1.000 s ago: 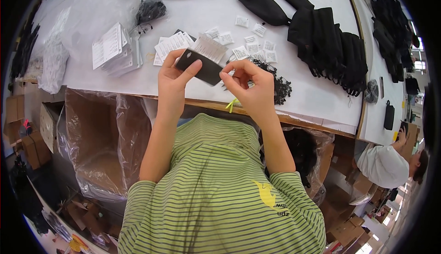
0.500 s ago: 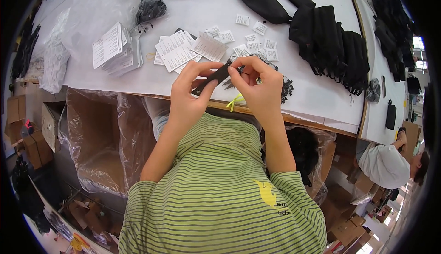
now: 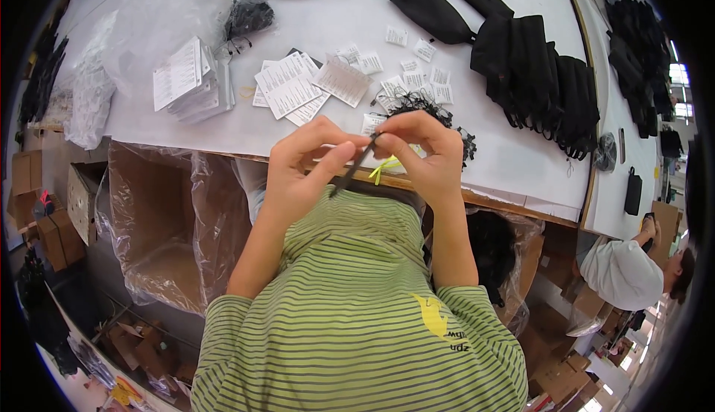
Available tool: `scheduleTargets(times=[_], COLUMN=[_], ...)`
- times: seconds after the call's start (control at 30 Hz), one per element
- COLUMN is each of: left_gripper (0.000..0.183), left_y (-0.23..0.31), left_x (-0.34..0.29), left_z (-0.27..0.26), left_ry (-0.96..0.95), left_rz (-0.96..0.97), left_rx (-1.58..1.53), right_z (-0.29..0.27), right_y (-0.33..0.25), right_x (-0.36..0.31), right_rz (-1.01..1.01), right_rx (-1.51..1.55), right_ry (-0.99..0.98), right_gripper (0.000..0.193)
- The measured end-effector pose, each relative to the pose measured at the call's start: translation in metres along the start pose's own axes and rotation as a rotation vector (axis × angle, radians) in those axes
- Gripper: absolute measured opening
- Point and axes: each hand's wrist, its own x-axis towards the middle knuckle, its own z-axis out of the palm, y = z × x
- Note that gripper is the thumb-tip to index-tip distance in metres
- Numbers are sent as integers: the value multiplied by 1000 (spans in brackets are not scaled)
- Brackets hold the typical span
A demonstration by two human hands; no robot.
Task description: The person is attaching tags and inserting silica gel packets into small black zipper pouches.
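Observation:
My left hand [image 3: 302, 166] and my right hand [image 3: 428, 147] meet just above the table's front edge. Between them is a narrow black strip [image 3: 348, 173], seen nearly edge-on, slanting down toward my shirt. The left thumb and fingers close near its upper part. My right fingertips pinch at its top end, where any smaller piece is too hidden to make out. A heap of thin black cords [image 3: 423, 105] lies just beyond my right hand. Below the fingers, a bright yellow-green ribbon [image 3: 382, 169] shows at the table edge. Small white printed labels [image 3: 415, 78] lie scattered behind the cords.
Larger white cards [image 3: 287, 88] are spread on the table [image 3: 238, 132], left of the labels. Further left stands a card stack [image 3: 182, 77] beside clear plastic bags [image 3: 167, 10]. Black pouches [image 3: 514, 58] lie in a row at right. A plastic-lined carton [image 3: 160, 226] stands below the table.
The black strip has turned from showing its flat face to nearly edge-on, and its lower end has swung down toward me. My hands remain close together.

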Motion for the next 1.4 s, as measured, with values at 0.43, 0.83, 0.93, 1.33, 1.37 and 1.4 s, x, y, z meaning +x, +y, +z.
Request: scheduleTargets(times=[0.43, 0.83, 0.93, 1.33, 1.37, 1.4], left_gripper=[5, 84, 81, 61, 56, 47], left_y=[-17, -120, -166, -57, -46, -46], left_x=[15, 343, 410, 345, 330, 320], left_z=[6, -105, -166, -90, -89, -90], left_ry=[-29, 712, 672, 666, 611, 578], left_rz=[-21, -527, -447, -7, 43, 147], left_rx=[-39, -331, -790, -137, 18, 164], right_z=[-1, -17, -19, -21, -22, -22], right_y=[12, 5, 4, 13, 11, 10], right_x=[8, 28, 22, 26, 26, 25], right_rz=[351, 407, 473, 489, 478, 483], right_rx=[406, 313, 356, 340, 348, 353], right_ry=[-335, -85, -100, -40, -54, -58], right_gripper=[13, 14, 12, 14, 14, 14])
